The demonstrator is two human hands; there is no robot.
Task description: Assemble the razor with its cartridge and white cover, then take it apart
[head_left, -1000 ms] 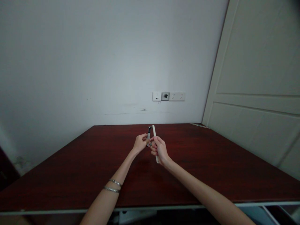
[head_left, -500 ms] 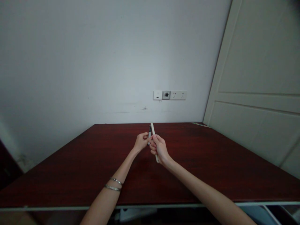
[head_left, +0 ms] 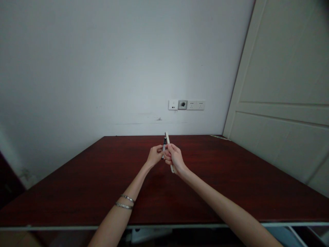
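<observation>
My left hand [head_left: 155, 155] pinches a short, slim, pen-shaped object [head_left: 163, 147] with a pale body and a dark upper part. It stands nearly upright between the fingertips, and its exact kind is unclear. Closed around a long, narrow cream-coloured stick [head_left: 168, 138] is my right hand [head_left: 175, 157]. The stick tilts slightly left at its top, and its lower end shows beneath the palm. Both hands are close together above the dark red table [head_left: 115, 178]. The stick's upper part is right beside the pen-shaped object; I cannot tell whether they touch.
Behind the table is a pale wall with a row of sockets and switches [head_left: 186, 105]. A cream panelled door [head_left: 280, 116] rises on the right. A thin strip [head_left: 219, 137] lies at the table's far right corner. Blurred items sit below the front edge.
My right hand has moved slightly up and away from me with the cream stick, whose top now reaches higher past the pen-shaped object. My left hand has stayed almost still.
</observation>
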